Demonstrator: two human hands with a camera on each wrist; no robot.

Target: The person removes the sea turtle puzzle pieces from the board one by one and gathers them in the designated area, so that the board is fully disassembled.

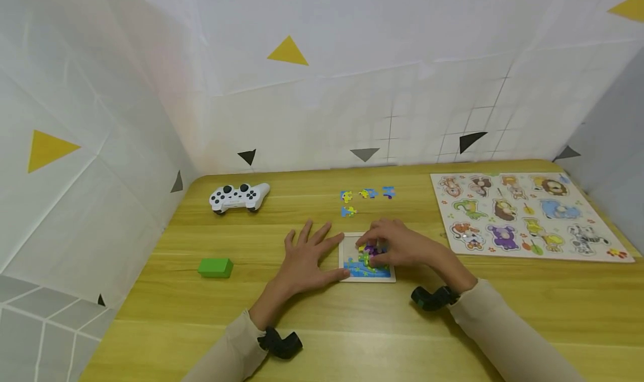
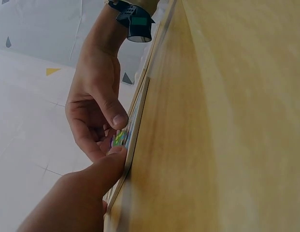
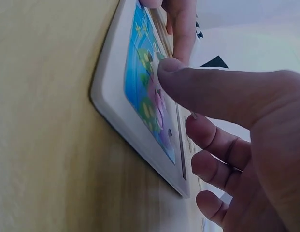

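A small jigsaw puzzle in a pale wooden tray (image 1: 369, 279) lies on the table, its lower part filled with blue, green and purple pieces. My left hand (image 1: 306, 262) is spread at the tray's left side, thumb on the lower left corner and fingertips by the upper left. Over the assembled part, my right hand (image 1: 405, 245) pinches a jigsaw piece (image 2: 120, 138) between thumb and fingers. This green, yellow and purple piece looks tilted up from the tray in the left wrist view. Its far side is hidden by the fingers.
Several loose jigsaw pieces (image 1: 371, 193) lie behind the tray. A white game controller (image 1: 238, 198) sits at the back left, with a green block (image 1: 215, 268) nearer on the left. On the right lies a large animal puzzle board (image 1: 525, 217). White sheeting (image 1: 327, 119) rises behind the table.
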